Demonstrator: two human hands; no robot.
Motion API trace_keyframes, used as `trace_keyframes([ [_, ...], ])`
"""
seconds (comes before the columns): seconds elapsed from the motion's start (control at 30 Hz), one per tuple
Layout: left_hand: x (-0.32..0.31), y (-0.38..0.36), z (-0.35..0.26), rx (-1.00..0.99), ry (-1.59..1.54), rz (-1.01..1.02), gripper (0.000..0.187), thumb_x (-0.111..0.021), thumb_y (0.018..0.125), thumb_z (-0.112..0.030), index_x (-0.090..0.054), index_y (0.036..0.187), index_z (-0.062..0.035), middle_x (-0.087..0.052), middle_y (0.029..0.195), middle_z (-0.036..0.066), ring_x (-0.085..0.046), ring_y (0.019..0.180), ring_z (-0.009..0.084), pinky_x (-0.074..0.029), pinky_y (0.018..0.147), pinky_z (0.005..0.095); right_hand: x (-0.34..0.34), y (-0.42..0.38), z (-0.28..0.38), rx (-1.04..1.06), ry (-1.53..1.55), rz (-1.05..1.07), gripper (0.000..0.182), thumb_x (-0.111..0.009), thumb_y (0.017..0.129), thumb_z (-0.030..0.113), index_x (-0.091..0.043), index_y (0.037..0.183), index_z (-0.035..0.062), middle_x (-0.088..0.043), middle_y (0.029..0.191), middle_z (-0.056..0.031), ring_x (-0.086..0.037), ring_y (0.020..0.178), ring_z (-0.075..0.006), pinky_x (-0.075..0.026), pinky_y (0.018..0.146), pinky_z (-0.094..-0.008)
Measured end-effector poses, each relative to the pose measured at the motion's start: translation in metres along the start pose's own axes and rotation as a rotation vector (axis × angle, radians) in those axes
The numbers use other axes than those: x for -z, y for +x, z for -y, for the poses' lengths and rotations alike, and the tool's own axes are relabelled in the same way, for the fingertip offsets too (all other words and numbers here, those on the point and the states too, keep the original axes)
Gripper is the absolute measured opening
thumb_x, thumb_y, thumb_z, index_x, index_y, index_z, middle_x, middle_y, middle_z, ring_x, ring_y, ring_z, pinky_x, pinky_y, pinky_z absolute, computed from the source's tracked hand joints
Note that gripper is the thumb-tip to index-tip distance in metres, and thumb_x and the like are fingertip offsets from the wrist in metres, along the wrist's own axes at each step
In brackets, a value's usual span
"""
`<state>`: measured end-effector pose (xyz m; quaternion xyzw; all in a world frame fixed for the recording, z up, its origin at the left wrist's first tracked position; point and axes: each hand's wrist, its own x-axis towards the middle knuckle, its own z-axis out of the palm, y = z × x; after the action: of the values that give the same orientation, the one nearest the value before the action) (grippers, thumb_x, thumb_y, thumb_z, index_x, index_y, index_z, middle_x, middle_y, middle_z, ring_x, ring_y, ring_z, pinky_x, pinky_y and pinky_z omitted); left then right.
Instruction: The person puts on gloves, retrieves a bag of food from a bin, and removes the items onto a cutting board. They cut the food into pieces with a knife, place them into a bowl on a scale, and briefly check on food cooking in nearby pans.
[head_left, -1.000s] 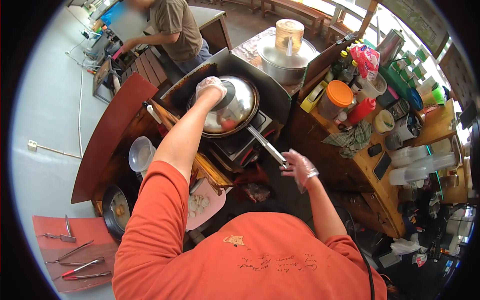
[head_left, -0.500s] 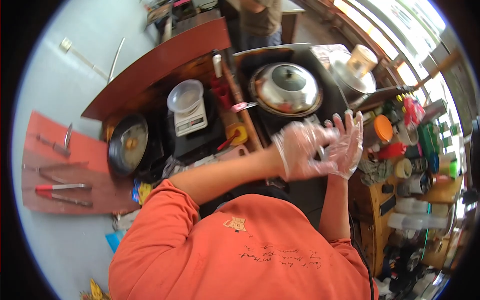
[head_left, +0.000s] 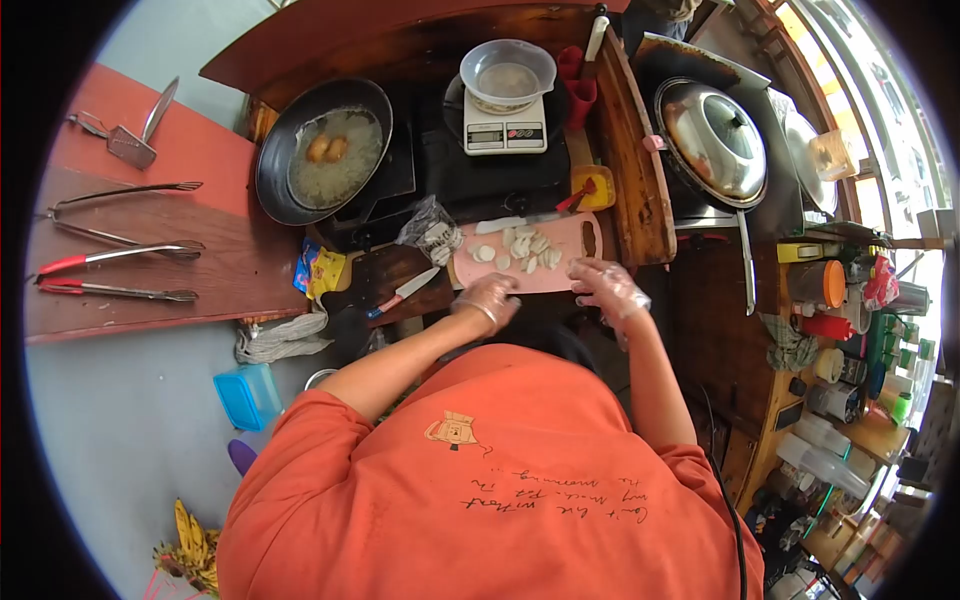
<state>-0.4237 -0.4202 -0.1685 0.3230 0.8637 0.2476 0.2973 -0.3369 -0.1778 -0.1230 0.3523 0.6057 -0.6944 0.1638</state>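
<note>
A pink cutting board [head_left: 480,279] lies in front of me with several pale sliced pieces [head_left: 535,247] on it. Along its back edge rests a white-handled knife [head_left: 510,223]. My left hand [head_left: 488,299], in a clear plastic glove, is at the board's front left edge, fingers bent; whether it grips anything is unclear. At the front right corner is my right hand [head_left: 608,287], gloved too, its fingers apart and holding nothing visible. Left of the board lies another knife [head_left: 404,292] beside a crumpled plastic bag [head_left: 432,232].
A wok [head_left: 278,188] with brown round items in liquid stands at left. Behind the board, a plastic bowl [head_left: 508,72] sits on a scale [head_left: 506,136]. A lidded pan [head_left: 712,140] is at right; tongs [head_left: 120,254] lie on the left shelf.
The view has swung left and down toward the board. Both hands, raised close together before, are now lower and apart at the board's front edge.
</note>
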Motion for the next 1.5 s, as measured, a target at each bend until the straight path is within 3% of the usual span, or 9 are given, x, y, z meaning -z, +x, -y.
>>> trace_keyframes([
  [0.17,-0.011,0.022,0.057,0.344,0.06,-0.116,0.056,-0.062,0.089,-0.035,-0.051,0.137,-0.0092,-0.051,0.141,0.015,-0.053,0.125,0.037,-0.044,0.106,0.0442,-0.015,0.109,-0.116,0.001,-0.387,-0.268,0.064,-0.075,0.081,0.03,-0.055,0.135,0.0004,-0.067,0.111,-0.0182,-0.067,0.092,-0.0248,-0.056,0.072,-0.0347],
  [0.5,-0.026,0.095,0.022,0.434,-0.074,-0.268,0.066,-0.066,0.088,-0.046,-0.044,0.135,-0.0044,-0.05,0.134,0.025,-0.055,0.12,0.0416,-0.047,0.099,0.0488,-0.063,0.145,-0.078,-0.062,0.217,-0.244,0.056,-0.057,0.094,0.022,-0.041,0.148,0.0214,-0.059,0.124,-0.0102,-0.061,0.098,-0.0267,-0.055,0.08,-0.0473],
  [0.6,-0.027,0.108,-0.001,0.549,-0.166,-0.266,0.06,-0.06,0.091,-0.05,-0.048,0.134,-0.0098,-0.052,0.132,0.022,-0.056,0.12,0.0397,-0.048,0.097,0.0487,-0.06,0.177,-0.089,-0.082,-0.28,-0.171,0.042,-0.048,0.096,0.017,-0.053,0.137,0.0113,-0.05,0.145,-0.0115,-0.058,0.12,-0.0272,-0.058,0.082,-0.0387],
  [0.7,-0.031,0.121,-0.005,0.579,-0.156,-0.253,0.057,-0.058,0.092,-0.052,-0.05,0.133,-0.0143,-0.053,0.131,0.021,-0.056,0.121,0.0384,-0.049,0.096,0.0479,-0.054,0.217,-0.119,0.369,-1.142,-0.29,0.042,-0.049,0.093,0.014,-0.055,0.133,0.0063,-0.049,0.146,-0.0145,-0.057,0.124,-0.0282,-0.058,0.081,-0.038],
  [0.77,-0.037,0.128,-0.002,0.591,-0.16,-0.236,0.056,-0.058,0.092,-0.052,-0.05,0.134,-0.0152,-0.053,0.132,0.02,-0.057,0.12,0.0384,-0.049,0.096,0.0479,-0.055,0.247,-0.145,0.426,-0.332,-0.244,0.034,-0.05,0.095,0.019,-0.06,0.124,0.0039,-0.06,0.129,-0.0124,-0.066,0.104,-0.0246,-0.058,0.074,-0.0351],
  [0.87,-0.052,0.135,0.01,0.549,-0.185,-0.273,0.054,-0.059,0.091,-0.05,-0.053,0.132,-0.0142,-0.057,0.127,0.019,-0.059,0.116,0.0388,-0.049,0.095,0.0479,-0.074,0.189,-0.069,-0.123,0.413,-0.295,0.029,-0.049,0.099,0.023,-0.063,0.118,0.0064,-0.065,0.107,-0.0086,-0.065,0.082,-0.0203,-0.056,0.068,-0.0328],
  [0.97,-0.057,0.134,0.016,0.421,-0.161,-0.342,0.05,-0.06,0.091,-0.047,-0.056,0.126,-0.0125,-0.059,0.123,0.019,-0.06,0.112,0.0398,-0.049,0.094,0.0479,-0.074,0.187,-0.066,-0.272,0.754,-0.3,0.031,-0.05,0.101,0.027,-0.061,0.12,0.0047,-0.063,0.097,-0.005,-0.062,0.084,-0.017,-0.053,0.074,-0.0318],
  [1.1,-0.061,0.133,0.016,0.352,-0.234,-0.359,0.045,-0.061,0.09,-0.045,-0.058,0.119,-0.0104,-0.063,0.115,0.021,-0.061,0.107,0.0419,-0.049,0.091,0.0491,-0.076,0.186,-0.066,-0.273,0.886,-0.28,0.021,-0.048,0.101,0.022,-0.063,0.105,0.0076,-0.062,0.092,-0.0037,-0.061,0.077,-0.0146,-0.055,0.065,-0.0294],
  [1.5,-0.026,0.122,-0.004,0.07,-0.229,-0.685,0.029,-0.073,0.081,-0.032,-0.061,0.097,-0.0112,-0.067,0.095,0.016,-0.066,0.087,0.0406,-0.053,0.074,0.0481,-0.097,0.146,-0.016,-0.138,1.122,-0.253,0.035,-0.036,0.105,0.029,-0.056,0.121,0.0044,-0.062,0.117,-0.0095,-0.061,0.108,-0.0254,-0.052,0.096,-0.0423],
])
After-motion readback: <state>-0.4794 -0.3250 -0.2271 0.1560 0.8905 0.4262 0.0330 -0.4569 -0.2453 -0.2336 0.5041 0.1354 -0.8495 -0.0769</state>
